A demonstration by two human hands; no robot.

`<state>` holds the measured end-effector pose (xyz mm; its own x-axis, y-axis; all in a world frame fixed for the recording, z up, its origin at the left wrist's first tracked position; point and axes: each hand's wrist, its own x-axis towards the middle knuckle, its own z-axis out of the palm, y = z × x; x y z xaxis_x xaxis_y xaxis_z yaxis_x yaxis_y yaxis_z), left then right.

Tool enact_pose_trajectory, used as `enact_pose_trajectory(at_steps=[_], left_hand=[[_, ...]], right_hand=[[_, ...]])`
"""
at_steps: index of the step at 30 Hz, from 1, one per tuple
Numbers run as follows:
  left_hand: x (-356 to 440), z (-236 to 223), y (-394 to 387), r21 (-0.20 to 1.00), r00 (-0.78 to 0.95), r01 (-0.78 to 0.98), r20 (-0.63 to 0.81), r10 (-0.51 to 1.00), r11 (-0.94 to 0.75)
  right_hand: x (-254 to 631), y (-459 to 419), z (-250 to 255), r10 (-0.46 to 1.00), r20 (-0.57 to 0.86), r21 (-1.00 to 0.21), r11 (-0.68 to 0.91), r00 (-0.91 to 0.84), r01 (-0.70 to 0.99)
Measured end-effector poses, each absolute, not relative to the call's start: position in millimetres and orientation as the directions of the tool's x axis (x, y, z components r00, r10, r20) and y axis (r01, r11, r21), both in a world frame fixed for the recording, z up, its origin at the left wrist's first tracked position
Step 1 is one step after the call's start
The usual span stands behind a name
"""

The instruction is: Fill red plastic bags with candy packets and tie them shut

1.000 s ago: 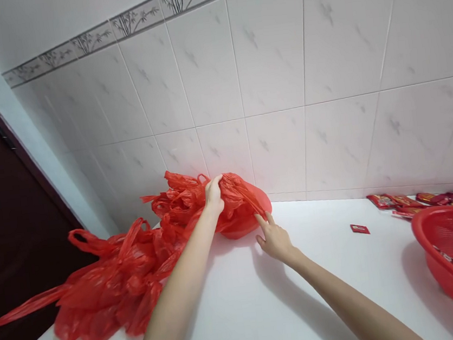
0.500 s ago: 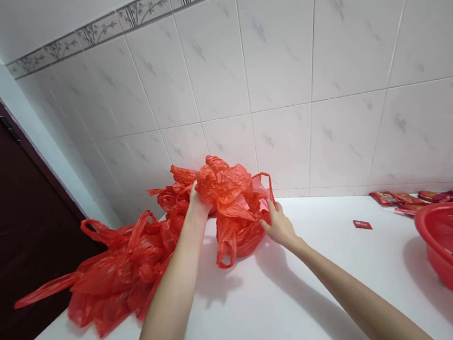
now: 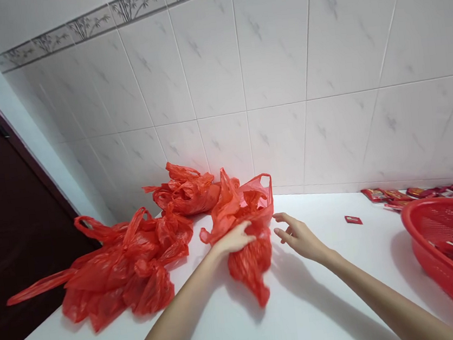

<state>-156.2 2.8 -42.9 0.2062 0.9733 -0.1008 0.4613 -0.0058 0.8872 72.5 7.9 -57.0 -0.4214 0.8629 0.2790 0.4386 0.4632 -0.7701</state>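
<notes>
A crumpled red plastic bag (image 3: 254,254) with a loop handle stands bunched at the middle of the white table, one twisted end pointing toward me. My left hand (image 3: 233,239) grips its near left side, thumb in front and some fingertips lost in the folds. Just right of the bag, my right hand (image 3: 297,235) is open, fingers curved and apart, with nothing in it. More red plastic bags lie heaped to the left (image 3: 118,264), and another bunch (image 3: 188,191) rests against the wall behind my left hand.
A red plastic basket (image 3: 416,224) holding small red packets stands at the right. Behind it several red packets (image 3: 376,195) lie along the tiled wall (image 3: 271,56). A single small red packet (image 3: 353,220) lies on the table (image 3: 323,301). A dark door (image 3: 3,190) is at the left.
The bag has come away from the bunch by the wall, been turned and lowered toward me. My left hand has moved down and right with it; my right hand has let go and drawn slightly away.
</notes>
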Motion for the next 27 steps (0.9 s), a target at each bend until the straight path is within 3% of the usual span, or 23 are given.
enact_pose_trajectory(at_steps=[3,6,12,18,23,27], left_hand=[[-153,-37,30,0.957,-0.052,0.289,0.020,0.998,-0.004],[-138,-26,42,0.995,-0.159,0.101,0.039,0.986,-0.023],[-91,-29,17,0.977,0.125,-0.167,-0.111,0.986,0.131],[-84,-29,-9,0.891,0.419,-0.238,-0.265,0.869,0.386],[-76,-32,-19,0.872,0.451,-0.245,-0.285,0.846,0.425],[-64,-47,-23,0.890,0.449,-0.235,-0.258,0.856,0.391]], right_hand=[[81,-9,-61,0.885,0.234,-0.797,0.412,-0.404,0.441],[88,-26,-64,0.877,0.253,-0.826,0.416,-0.410,0.380],[100,-44,-63,0.848,0.421,-0.832,0.502,-0.322,0.236],[117,-47,-64,0.909,0.338,-0.888,0.393,-0.243,0.238],[117,-57,-69,0.861,0.400,-0.852,0.475,-0.313,0.220],[115,-59,-71,0.904,0.340,-0.915,0.381,-0.259,0.129]])
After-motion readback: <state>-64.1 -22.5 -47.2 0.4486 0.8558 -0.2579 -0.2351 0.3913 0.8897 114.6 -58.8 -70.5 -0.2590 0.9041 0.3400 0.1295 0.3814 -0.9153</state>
